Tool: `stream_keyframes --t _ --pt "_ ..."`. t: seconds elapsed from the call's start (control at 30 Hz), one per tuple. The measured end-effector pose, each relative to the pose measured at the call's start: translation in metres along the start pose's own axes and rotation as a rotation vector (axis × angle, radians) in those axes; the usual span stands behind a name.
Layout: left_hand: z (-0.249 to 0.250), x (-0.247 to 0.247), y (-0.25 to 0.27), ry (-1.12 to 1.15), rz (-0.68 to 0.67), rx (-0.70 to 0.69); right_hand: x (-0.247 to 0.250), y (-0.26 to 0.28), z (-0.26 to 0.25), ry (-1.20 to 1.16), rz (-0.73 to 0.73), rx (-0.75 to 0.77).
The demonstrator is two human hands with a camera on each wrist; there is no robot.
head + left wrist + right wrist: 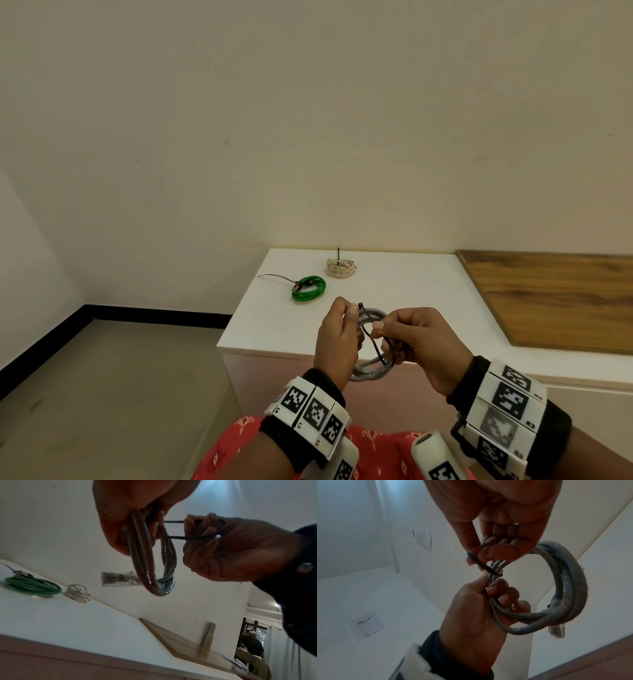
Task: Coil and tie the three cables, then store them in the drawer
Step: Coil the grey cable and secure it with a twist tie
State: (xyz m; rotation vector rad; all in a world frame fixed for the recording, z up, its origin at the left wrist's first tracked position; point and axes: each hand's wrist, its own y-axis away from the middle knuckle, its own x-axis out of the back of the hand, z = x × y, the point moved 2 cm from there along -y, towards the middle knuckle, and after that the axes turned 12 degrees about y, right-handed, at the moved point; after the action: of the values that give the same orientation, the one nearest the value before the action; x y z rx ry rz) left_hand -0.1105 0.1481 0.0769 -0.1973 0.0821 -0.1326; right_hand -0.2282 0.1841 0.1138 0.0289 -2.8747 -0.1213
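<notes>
The left hand (pixel 337 337) grips the coiled grey cable (pixel 371 371) above the cabinet edge to keep its loops together, while the right hand (pixel 416 346) pinches the black zip tie (pixel 368 325), probably threading it.

the left hand (pixel 337 337) covers the left side of the grey cable (pixel 371 371) near the frame's centre, and the right hand (pixel 419 346) hides part of the black tie (pixel 375 346). in the left wrist view the cable's clear plug (pixel 118 578) at mid-frame is blurred. in the right wrist view the right palm is cut off by the top edge, and the print on the paper (pixel 421 539) at upper left is too small to read.
</notes>
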Motion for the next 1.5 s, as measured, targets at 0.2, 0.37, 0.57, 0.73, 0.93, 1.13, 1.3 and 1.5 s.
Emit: stream_keyframes --t 0.2,0.37,0.57,0.73,0.93,1.13,1.3,1.5 --pt "0.001 -0.001 0.007 -0.316 -0.090 -0.234 0.004 -0.002 0.001 -0.050 0.010 -0.024" --pt "-0.001 0.000 0.009 -0.558 -0.178 -0.400 0.007 -0.004 0.005 -0.071 0.013 -0.030" --pt "-0.001 0.004 0.008 -0.646 -0.222 -0.462 0.013 -0.007 0.003 0.121 0.077 0.031" --pt "-0.002 0.000 0.010 -0.597 -0.263 -0.436 0.017 -0.013 0.008 0.104 -0.035 0.025" --pt "-0.011 0.000 0.017 -0.606 -0.300 -0.421 0.037 -0.018 -0.002 -0.029 0.124 0.098" --pt "-0.007 -0.003 0.018 -0.541 -0.288 -0.411 0.027 -0.018 0.011 0.179 -0.137 -0.044" --pt "-0.010 -0.006 0.022 -0.526 -0.343 -0.380 0.025 -0.019 0.007 0.091 0.002 0.042" --pt "-0.019 -0.006 0.035 -0.411 -0.403 -0.254 0.063 -0.019 -0.014 -0.138 0.250 0.245"
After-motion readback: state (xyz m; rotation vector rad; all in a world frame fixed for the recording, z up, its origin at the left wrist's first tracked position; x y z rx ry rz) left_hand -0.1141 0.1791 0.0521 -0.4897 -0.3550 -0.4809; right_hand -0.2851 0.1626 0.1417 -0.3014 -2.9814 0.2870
